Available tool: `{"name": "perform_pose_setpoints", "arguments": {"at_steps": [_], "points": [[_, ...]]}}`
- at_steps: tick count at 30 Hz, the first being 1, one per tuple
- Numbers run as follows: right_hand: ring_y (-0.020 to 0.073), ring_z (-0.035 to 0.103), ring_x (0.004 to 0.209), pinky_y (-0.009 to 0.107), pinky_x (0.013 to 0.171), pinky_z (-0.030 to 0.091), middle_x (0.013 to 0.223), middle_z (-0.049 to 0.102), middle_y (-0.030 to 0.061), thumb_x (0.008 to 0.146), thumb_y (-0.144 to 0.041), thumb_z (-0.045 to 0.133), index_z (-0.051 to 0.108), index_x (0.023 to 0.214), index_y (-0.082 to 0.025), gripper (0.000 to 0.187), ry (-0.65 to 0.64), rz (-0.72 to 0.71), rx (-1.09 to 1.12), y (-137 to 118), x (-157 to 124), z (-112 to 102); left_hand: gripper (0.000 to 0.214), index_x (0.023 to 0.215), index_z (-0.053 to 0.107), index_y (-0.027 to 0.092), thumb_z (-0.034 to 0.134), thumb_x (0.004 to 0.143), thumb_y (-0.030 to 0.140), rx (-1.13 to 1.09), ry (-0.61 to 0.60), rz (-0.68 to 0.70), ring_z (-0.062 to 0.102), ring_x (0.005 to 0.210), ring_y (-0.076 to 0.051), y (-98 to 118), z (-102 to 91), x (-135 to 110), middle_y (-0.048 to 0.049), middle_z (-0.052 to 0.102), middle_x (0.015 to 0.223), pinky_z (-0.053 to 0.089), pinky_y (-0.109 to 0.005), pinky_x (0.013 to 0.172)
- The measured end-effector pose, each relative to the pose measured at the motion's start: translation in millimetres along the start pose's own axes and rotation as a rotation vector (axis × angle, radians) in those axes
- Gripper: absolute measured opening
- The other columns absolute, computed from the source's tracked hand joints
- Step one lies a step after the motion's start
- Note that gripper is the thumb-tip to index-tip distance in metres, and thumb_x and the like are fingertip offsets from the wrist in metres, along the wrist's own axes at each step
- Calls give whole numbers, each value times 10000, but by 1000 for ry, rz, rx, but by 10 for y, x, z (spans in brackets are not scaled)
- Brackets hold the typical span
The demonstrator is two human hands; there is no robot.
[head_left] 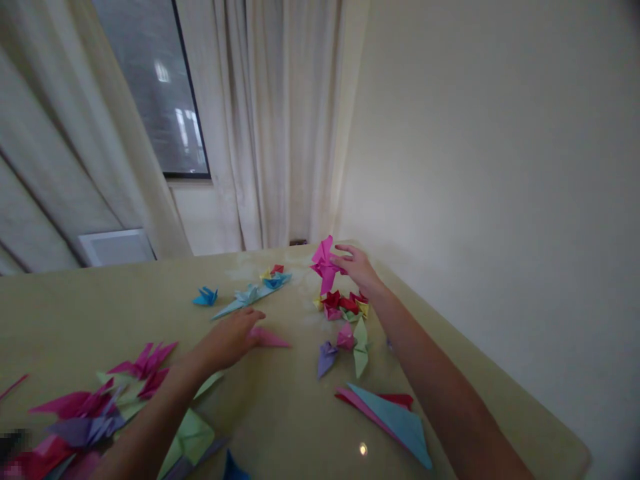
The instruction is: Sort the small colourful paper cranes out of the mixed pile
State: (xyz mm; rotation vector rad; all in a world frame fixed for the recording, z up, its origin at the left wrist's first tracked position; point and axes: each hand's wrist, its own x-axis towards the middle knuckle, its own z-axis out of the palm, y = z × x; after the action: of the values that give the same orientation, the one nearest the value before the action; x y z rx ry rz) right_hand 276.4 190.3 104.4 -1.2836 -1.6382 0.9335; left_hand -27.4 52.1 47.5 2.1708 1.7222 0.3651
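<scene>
My right hand (357, 267) is stretched far across the table and pinches a magenta folded paper figure (324, 265), held just above a heap of red, pink and yellow folded pieces (344, 305). My left hand (231, 337) lies flat near the middle of the table. Its fingers rest on a pink folded paper point (270, 339).
The yellowish table (280, 407) carries many folded paper shapes: light blue ones (250, 295) at the back, a magenta and purple pile (95, 407) at the near left, flat blue and red triangles (393, 417) at the near right. Curtains and a wall stand behind the table.
</scene>
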Motion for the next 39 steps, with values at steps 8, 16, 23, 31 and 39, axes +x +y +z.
{"name": "perform_pose_setpoints", "arguments": {"at_steps": [8, 16, 23, 31, 39], "points": [[232, 722, 942, 311, 810, 530, 970, 759, 116, 834, -145, 747, 666, 1065, -139, 245, 126, 46, -299, 246, 311, -133, 188, 946, 706, 208, 596, 824, 301, 132, -118, -32, 653, 1033, -276, -56, 172, 51, -98, 722, 1067, 499, -347, 875], [190, 706, 974, 321, 875, 549, 1117, 757, 78, 981, -311, 643, 699, 1138, -196, 202, 37, -297, -187, -34, -400, 77, 93, 856, 580, 209, 596, 844, 301, -104, -87, 10, 623, 835, -212, 73, 30, 14, -27, 673, 882, 436, -297, 701], [208, 725, 933, 308, 824, 532, 1032, 783, 53, 918, -339, 784, 759, 1105, -214, 227, -460, -472, -242, -388, -1064, 222, 394, 1149, 564, 226, 689, 894, 500, -710, -104, 90, 457, 531, -87, 559, -170, -117, 55, 564, 810, 347, -206, 451], [161, 678, 750, 258, 691, 486, 820, 757, 16, 954, -256, 711, 781, 913, -208, 94, -302, -480, -253, -575, -1096, -91, 334, 988, 690, 199, 463, 1004, 444, -201, 164, 60, 666, 930, -242, 155, -114, 38, -83, 729, 967, 530, -360, 851], [180, 668, 716, 277, 625, 514, 785, 741, 45, 898, -433, 786, 796, 876, -214, 221, -93, -398, -83, -660, -1500, -828, 528, 1440, 534, 114, 450, 987, 369, 442, 11, -301, 584, 1304, -400, -537, 201, 60, -238, 575, 1428, 497, -520, 1027]]}}
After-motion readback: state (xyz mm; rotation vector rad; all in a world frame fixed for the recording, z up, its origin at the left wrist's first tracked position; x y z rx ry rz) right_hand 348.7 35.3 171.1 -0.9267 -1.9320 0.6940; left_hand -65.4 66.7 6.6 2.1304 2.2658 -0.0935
